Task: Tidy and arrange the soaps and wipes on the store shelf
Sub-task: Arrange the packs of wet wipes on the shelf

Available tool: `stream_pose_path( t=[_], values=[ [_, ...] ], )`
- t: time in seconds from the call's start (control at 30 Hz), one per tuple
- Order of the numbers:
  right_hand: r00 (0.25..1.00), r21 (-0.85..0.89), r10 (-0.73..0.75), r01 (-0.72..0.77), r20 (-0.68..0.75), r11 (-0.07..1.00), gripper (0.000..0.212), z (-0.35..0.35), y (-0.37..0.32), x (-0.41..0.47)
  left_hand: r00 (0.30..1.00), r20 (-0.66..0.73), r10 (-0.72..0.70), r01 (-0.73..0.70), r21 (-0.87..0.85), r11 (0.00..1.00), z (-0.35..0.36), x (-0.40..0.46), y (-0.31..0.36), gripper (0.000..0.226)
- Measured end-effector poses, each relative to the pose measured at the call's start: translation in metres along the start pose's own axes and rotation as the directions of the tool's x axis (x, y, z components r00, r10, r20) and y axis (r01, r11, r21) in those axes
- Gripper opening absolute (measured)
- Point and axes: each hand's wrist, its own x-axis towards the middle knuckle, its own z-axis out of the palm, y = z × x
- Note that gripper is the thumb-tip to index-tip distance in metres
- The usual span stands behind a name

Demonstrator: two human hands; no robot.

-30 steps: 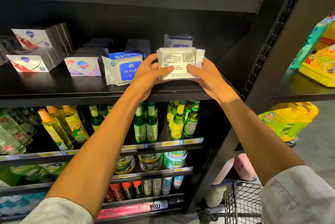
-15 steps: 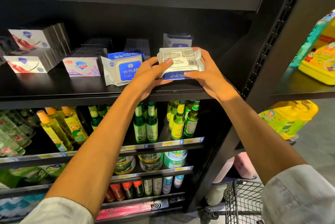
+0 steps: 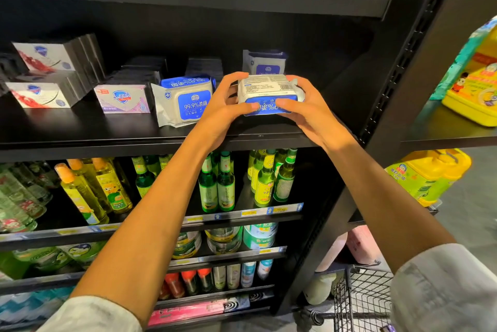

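Black metal store shelf [image 3: 80, 130], upper tier. Held item: white-and-blue soft plastic wipes pack [image 3: 269, 92], printed back panel up, at the shelf's right end, gripped from both sides; left hand [image 3: 226, 105] and right hand [image 3: 304, 105] each curl fingers over it, thumbs on the blue front edge. Just left: matching wipes pack with blue label [image 3: 185, 100], upright. Further left: lilac-and-white soap box [image 3: 122, 99]; stacked white-and-red soap boxes [image 3: 40, 79]. Behind: a third wipes pack [image 3: 265, 62].

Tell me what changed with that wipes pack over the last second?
Both hands, left hand and right hand, kept hold of the wipes pack and tipped it forward and down: its printed back now faces up, the blue front toward the camera. The shelved wipes pack and soap boxes stayed put.
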Motion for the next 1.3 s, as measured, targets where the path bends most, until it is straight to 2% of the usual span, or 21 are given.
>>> stream_pose_path(
  t=[0.1, 0.17, 0.27, 0.4, 0.5, 0.63, 0.73, 0.87, 0.93, 1.03, 1.17, 1.3],
  values=[
    [0.999, 0.017, -0.015, 0.014, 0.037, 1.0, 0.067, -0.001, 0.001, 0.002, 0.999, -0.054, 0.005, -0.007, -0.032, 0.999, 0.001, -0.001, 0.0, 0.066],
    [0.998, 0.042, -0.031, 0.028, 0.061, 0.999, 0.082, -0.002, 0.002, 0.003, 0.997, -0.08, -0.004, 0.0, -0.059, 0.998, 0.002, 0.0, 0.001, 0.064],
    [0.994, -0.019, -0.055, 0.057, 0.092, 0.998, 0.099, -0.002, 0.004, 0.004, 0.995, -0.098, -0.035, 0.025, -0.101, 0.995, 0.0, 0.002, 0.001, 0.061],
    [0.986, -0.082, -0.101, 0.113, 0.133, 0.99, 0.105, -0.004, 0.006, 0.005, 0.993, -0.092, -0.079, 0.069, -0.107, 0.992, -0.001, 0.005, 0.0, 0.049],
    [0.982, -0.136, -0.122, 0.142, 0.142, 0.981, 0.097, -0.003, 0.006, 0.006, 0.99, -0.095, -0.108, 0.093, -0.151, 0.984, -0.002, 0.007, 0.001, 0.048],
    [0.985, -0.165, -0.145, 0.158, 0.09, 0.974, 0.073, -0.005, 0.009, 0.005, 0.99, -0.04, -0.134, 0.125, -0.166, 0.978, -0.003, 0.007, 0.001, 0.05],
    [0.988, -0.122, -0.151, 0.153, 0.025, 0.981, 0.057, -0.004, 0.009, 0.002, 0.989, 0.055, -0.141, 0.148, -0.187, 0.971, -0.003, 0.006, 0.003, 0.056],
    [0.993, -0.03, -0.114, 0.113, -0.023, 0.993, 0.045, -0.002, 0.005, -0.001, 0.986, 0.107, -0.128, 0.136, -0.08, 0.987, -0.004, 0.007, 0.001, 0.075],
    [0.996, 0.007, -0.081, 0.081, -0.039, 0.997, 0.047, -0.002, 0.003, -0.002, 0.991, 0.089, -0.101, 0.103, -0.01, 0.995, -0.002, 0.005, 0.001, 0.082],
    [0.999, 0.036, -0.039, 0.04, -0.025, 0.999, 0.063, 0.0, 0.001, -0.004, 0.999, 0.044, -0.03, 0.027, 0.063, 0.998, -0.001, 0.002, 0.0, 0.077],
    [0.999, -0.01, 0.003, -0.003, 0.053, 1.0, 0.054, 0.001, 0.0, -0.003, 1.0, -0.02, 0.013, -0.01, 0.11, 0.994, 0.0, 0.0, -0.001, 0.066],
    [0.998, -0.027, 0.012, -0.01, 0.064, 1.0, 0.059, 0.002, 0.0, -0.001, 0.995, -0.099, 0.02, -0.004, 0.152, 0.988, 0.005, -0.001, -0.001, 0.06]
  ],
)
